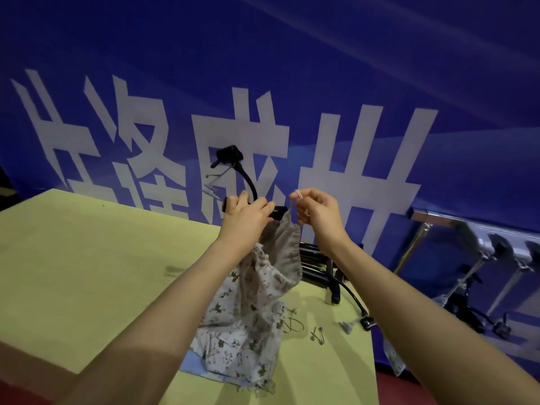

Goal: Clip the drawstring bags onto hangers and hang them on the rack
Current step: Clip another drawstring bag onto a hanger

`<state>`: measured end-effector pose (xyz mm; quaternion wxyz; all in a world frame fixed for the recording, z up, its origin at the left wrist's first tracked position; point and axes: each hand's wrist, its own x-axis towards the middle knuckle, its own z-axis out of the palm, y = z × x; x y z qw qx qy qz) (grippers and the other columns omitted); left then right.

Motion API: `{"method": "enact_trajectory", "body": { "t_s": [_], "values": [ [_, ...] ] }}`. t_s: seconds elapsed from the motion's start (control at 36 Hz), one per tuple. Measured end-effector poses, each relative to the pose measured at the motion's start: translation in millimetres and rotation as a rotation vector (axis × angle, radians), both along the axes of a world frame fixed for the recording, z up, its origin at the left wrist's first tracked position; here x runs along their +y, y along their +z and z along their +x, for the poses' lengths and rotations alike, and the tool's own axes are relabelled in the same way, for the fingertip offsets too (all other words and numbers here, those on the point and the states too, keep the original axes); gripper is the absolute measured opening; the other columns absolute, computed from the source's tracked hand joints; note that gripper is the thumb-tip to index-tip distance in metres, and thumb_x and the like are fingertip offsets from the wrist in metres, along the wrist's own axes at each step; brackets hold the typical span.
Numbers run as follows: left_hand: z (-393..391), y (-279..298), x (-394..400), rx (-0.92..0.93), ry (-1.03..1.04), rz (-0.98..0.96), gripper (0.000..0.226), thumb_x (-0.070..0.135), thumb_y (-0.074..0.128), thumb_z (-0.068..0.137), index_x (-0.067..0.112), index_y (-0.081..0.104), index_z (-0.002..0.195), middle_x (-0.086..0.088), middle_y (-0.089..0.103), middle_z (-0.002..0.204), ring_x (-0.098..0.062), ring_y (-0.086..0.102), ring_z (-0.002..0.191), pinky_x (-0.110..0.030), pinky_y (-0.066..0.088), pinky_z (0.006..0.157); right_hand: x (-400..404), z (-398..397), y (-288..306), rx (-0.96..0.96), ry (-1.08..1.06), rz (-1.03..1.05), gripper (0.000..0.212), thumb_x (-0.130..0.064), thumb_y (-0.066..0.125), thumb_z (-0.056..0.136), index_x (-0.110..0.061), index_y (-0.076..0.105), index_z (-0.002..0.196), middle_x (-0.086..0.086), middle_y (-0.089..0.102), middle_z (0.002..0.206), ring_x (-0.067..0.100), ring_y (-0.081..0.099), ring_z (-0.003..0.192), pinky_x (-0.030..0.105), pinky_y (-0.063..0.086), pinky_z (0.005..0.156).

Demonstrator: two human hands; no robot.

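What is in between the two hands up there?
In the head view, between the left hand and right hand sits the black clip gripping the grey bag's top edge.

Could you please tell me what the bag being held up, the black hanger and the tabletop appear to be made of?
Drawstring bag: soft woven cloth, probably cotton or linen, matte grey-beige; it creases and drapes limply. Hanger: looks like glossy black plastic or coated metal, judging by its smooth curved neck; which one is unclear. Table: flat, matte pale yellow-green surface, possibly laminate or painted board.

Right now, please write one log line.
left hand: grips black hanger | right hand: pinches drawstring | bag: lifted
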<state>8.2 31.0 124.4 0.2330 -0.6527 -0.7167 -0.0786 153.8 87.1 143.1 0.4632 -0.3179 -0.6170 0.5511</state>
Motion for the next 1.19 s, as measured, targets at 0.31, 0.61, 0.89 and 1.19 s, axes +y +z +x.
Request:
{"method": "enact_trajectory", "body": {
  "t_s": [0.31, 0.61, 0.89, 1.19],
  "values": [
    [-2.5, 2.2, 3.8, -0.038, 0.101, -0.051, 0.045, 0.024, 0.036, 0.100, 0.021, 0.030, 0.144, 0.000, 0.049, 0.130, -0.031, 0.042, 0.115, -0.038, 0.029, 0.090, -0.4, -16.5, 42.0, 0.023, -0.132, 0.224, 0.022, -0.004, 0.046, 0.095, -0.009, 0.066, 0.090, -0.002, 0.059, 0.074, 0.004, 0.044, 0.054, 0.019, 0.041, 0.050],
    [11.5, 2.3, -0.4, -0.297, 0.064, 0.011, 0.044, 0.031, 0.039, 0.095, 0.010, 0.038, 0.134, -0.006, 0.034, 0.135, -0.029, 0.035, 0.115, -0.037, 0.029, 0.097, 1.4, -26.8, 47.8, -0.104, -0.168, 0.400, 0.010, -0.021, 0.055, 0.095, -0.012, 0.056, 0.099, -0.006, 0.049, 0.059, -0.003, 0.047, 0.046, 0.009, 0.038, 0.049],
    [24.4, 6.4, 2.8, -0.698, -0.094, 0.136, 0.029, 0.041, 0.047, 0.094, 0.018, 0.060, 0.106, 0.001, 0.058, 0.112, -0.018, 0.042, 0.113, -0.029, 0.021, 0.094, 4.0, -27.9, 47.4, -0.169, -0.127, 0.394, 0.037, -0.031, 0.059, 0.092, -0.017, 0.053, 0.058, 0.004, 0.054, 0.058, 0.005, 0.047, 0.051, 0.017, 0.043, 0.054],
    [26.1, -10.4, 11.1, -0.516, -0.090, 0.120, 0.026, 0.032, 0.044, 0.094, 0.018, 0.063, 0.105, 0.007, 0.055, 0.128, -0.018, 0.043, 0.121, -0.029, 0.016, 0.095, 15.9, -17.1, 51.8, -0.260, -0.364, 0.887, 0.030, -0.019, 0.068, 0.086, -0.017, 0.046, 0.065, -0.007, 0.043, 0.060, 0.002, 0.035, 0.053, 0.014, 0.028, 0.052]
  ]
}}
